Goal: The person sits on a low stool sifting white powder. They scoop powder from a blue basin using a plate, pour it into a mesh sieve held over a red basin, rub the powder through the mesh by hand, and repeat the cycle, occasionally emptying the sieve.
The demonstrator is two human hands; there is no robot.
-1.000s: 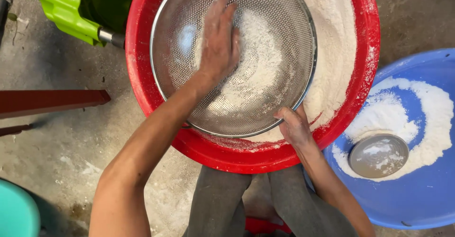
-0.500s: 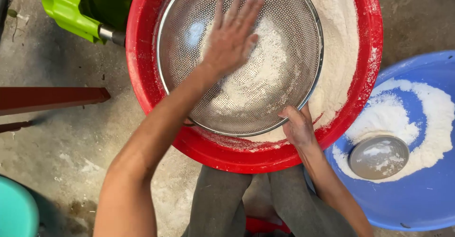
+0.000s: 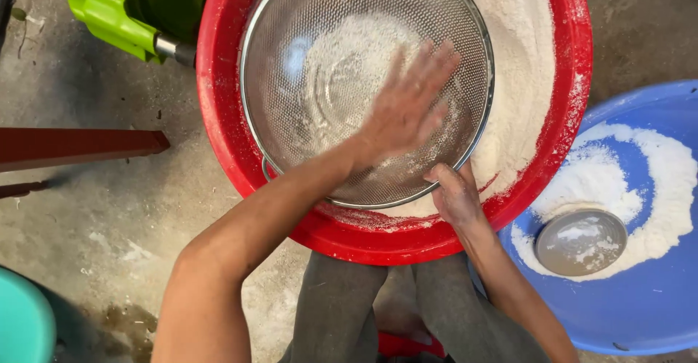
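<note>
We observe the left hand [image 3: 403, 112] laid flat inside a round metal mesh sieve [image 3: 320, 50], its fingers [image 3: 436, 61] spread apart and pressed on the white flour [image 3: 342, 65] that lies in the sieve; the hand is slightly blurred. The sieve sits within a large red basin [image 3: 218, 116], tilted toward the near rim, with a bank of sifted flour heaped against the basin's right wall. The right hand [image 3: 454, 196] grips the sieve's near rim, fingers closed on the metal edge, just above the basin's rim. To the right, touching or just beside the red basin, stands a blue basin [image 3: 640, 319] holding more flour and a small metal bowl [image 3: 580, 241] dusted white. A green plastic object [image 3: 109, 7] lies at upper left. The basins rest on a concrete floor [image 3: 109, 218].
</note>
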